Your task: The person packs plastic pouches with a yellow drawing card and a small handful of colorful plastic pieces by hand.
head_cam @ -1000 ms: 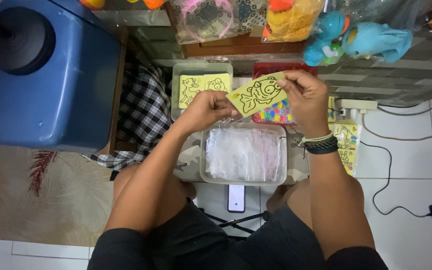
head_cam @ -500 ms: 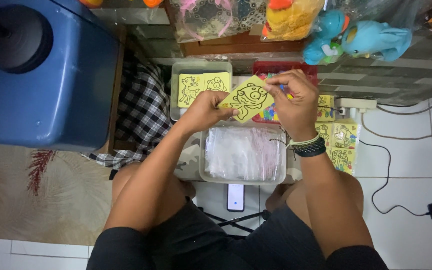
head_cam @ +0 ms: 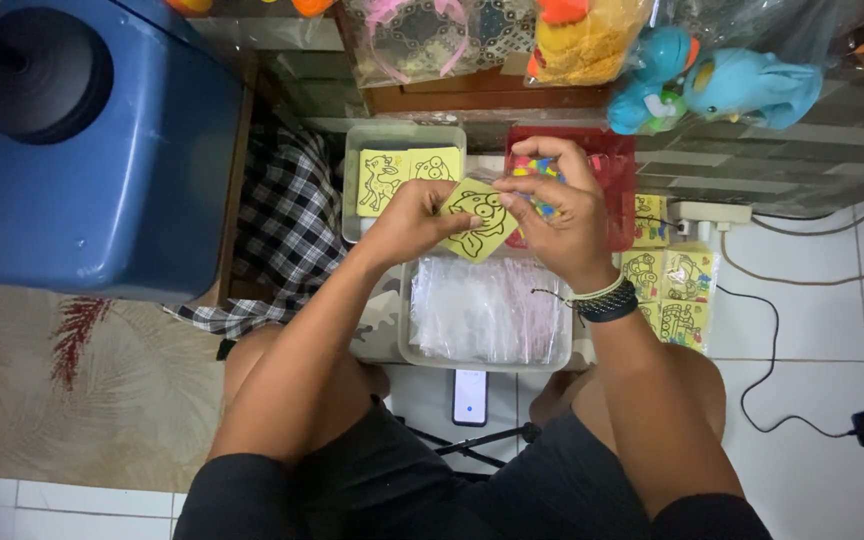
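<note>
The person sits on the floor (head_cam: 812,330) and holds a yellow picture card (head_cam: 477,222) with a black cartoon outline between both hands, above the gap between the trays. The left hand (head_cam: 414,215) pinches the card's left edge, fingers closed on it; the right hand (head_cam: 552,205) grips its right edge from above, and the two hands are close together, joined by the card. Directly beneath, nearest the knees, lies a clear tray of clear plastic sleeves (head_cam: 487,310), its near rim just short of a phone (head_cam: 469,396) on the tiles. Beyond the left hand a grey tray (head_cam: 352,190) holds two more yellow cards (head_cam: 407,175); beyond the right hand sits a red tray (head_cam: 617,180) with small coloured pieces. A stack of yellow cards (head_cam: 674,290) lies on the floor at the right edge of the clear tray, just beside the wristbands. A big blue container (head_cam: 122,170) crowds the left side, with a checked cloth (head_cam: 287,225) between it and the trays. Open tile lies to the right, crossed by cables (head_cam: 802,275).
</note>
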